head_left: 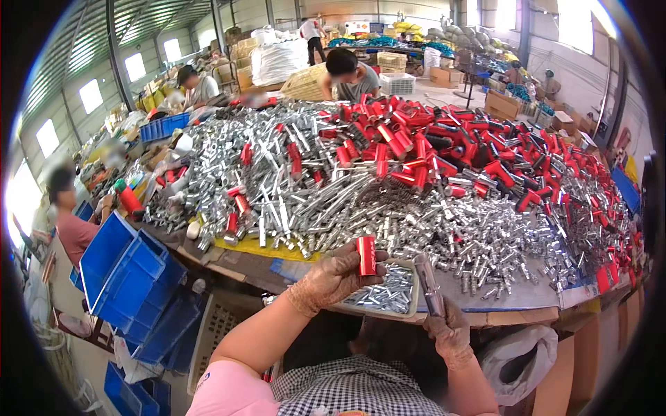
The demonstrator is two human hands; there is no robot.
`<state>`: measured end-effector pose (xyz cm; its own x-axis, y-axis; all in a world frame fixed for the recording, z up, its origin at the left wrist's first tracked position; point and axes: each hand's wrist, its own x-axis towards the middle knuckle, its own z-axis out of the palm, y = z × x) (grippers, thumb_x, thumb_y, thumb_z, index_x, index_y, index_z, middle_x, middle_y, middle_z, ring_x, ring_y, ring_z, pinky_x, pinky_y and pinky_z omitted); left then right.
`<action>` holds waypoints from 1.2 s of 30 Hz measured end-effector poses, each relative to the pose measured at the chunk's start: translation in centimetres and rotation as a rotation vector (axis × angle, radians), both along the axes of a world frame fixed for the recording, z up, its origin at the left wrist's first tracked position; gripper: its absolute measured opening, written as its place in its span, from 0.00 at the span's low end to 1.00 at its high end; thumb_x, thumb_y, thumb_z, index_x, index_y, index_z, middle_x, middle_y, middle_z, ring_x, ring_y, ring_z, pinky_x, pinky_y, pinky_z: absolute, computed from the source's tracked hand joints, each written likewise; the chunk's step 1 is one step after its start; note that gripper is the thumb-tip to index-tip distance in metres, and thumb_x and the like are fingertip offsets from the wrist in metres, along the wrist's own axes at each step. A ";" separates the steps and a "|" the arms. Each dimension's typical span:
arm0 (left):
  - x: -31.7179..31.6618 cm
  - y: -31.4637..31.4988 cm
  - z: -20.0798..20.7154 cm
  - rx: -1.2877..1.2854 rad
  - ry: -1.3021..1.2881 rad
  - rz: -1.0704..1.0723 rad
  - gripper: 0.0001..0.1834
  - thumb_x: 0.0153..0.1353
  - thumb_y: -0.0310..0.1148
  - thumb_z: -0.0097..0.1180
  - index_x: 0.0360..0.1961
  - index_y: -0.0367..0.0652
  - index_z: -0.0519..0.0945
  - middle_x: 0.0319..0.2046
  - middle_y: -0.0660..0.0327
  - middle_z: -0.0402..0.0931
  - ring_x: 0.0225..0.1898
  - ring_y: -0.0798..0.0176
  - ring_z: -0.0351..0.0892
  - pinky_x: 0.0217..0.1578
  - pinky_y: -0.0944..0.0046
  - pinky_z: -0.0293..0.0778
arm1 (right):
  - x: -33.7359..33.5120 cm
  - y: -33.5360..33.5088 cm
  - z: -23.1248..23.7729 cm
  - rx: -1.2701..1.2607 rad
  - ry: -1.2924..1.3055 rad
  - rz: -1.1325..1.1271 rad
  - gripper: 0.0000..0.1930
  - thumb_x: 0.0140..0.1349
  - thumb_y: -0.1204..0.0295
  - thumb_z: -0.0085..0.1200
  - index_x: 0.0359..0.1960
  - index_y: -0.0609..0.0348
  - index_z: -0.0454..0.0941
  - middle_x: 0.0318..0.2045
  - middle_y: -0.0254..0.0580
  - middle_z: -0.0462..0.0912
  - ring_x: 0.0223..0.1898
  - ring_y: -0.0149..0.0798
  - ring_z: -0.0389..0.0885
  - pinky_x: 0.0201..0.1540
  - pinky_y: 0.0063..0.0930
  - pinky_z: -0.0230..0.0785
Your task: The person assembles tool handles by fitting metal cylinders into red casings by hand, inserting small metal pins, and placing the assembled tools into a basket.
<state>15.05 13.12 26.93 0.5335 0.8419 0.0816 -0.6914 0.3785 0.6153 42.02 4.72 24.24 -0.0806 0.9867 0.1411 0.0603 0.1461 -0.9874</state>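
Observation:
My left hand, in a thin soiled glove, pinches a short red metal sleeve held upright above the table's near edge. To its right, my gloved right hand is closed round the lower end of a long, shiny grey cylindrical piece; its exact kind I cannot make out. The two pieces are apart. Below and between my hands stands a pale shallow tray holding several small silver metal parts. Beyond them rises a broad heap of loose silver metal pieces.
Red handles and sleeves are piled at the back right of the table. Stacked blue bins stand at left, beside a beige crate. A white plastic bag hangs at lower right. Co-workers sit round the table.

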 end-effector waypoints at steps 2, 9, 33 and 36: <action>-0.8 -1.6 -0.1 -0.020 -0.057 0.028 0.26 0.66 0.33 0.51 0.64 0.41 0.62 0.52 0.50 0.74 0.48 0.50 0.79 0.52 0.51 0.76 | -0.6 -1.4 0.0 -0.186 0.184 0.135 0.29 0.60 0.55 0.54 0.52 0.71 0.71 0.20 0.29 0.73 0.19 0.20 0.67 0.21 0.16 0.59; -0.8 -7.1 -1.2 0.180 0.124 0.383 0.30 0.62 0.31 0.58 0.63 0.46 0.63 0.48 0.58 0.76 0.52 0.52 0.77 0.55 0.49 0.73 | -4.6 -4.4 3.1 -0.275 0.022 0.336 0.29 0.58 0.71 0.54 0.61 0.70 0.65 0.34 0.33 0.76 0.31 0.23 0.70 0.34 0.15 0.63; -3.3 -11.6 -4.3 0.188 0.202 -0.140 0.34 0.66 0.39 0.54 0.68 0.38 0.54 0.63 0.51 0.64 0.64 0.59 0.63 0.64 0.57 0.60 | -9.9 -2.9 -0.6 -0.588 0.343 0.718 0.21 0.62 0.56 0.54 0.41 0.66 0.72 0.23 0.36 0.73 0.21 0.28 0.67 0.24 0.21 0.58; -4.6 -10.3 -4.5 0.486 0.778 0.150 0.38 0.65 0.39 0.55 0.69 0.38 0.50 0.60 0.51 0.67 0.61 0.55 0.68 0.63 0.54 0.62 | -10.6 -2.5 -0.3 -0.603 0.277 0.740 0.24 0.62 0.53 0.54 0.44 0.65 0.71 0.25 0.37 0.74 0.22 0.27 0.68 0.24 0.21 0.59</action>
<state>10.41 2.84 22.46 0.4745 0.8736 0.1080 -0.0380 -0.1022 0.9940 31.43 2.24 23.96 -0.7453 0.6137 -0.2606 -0.0875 -0.4775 -0.8743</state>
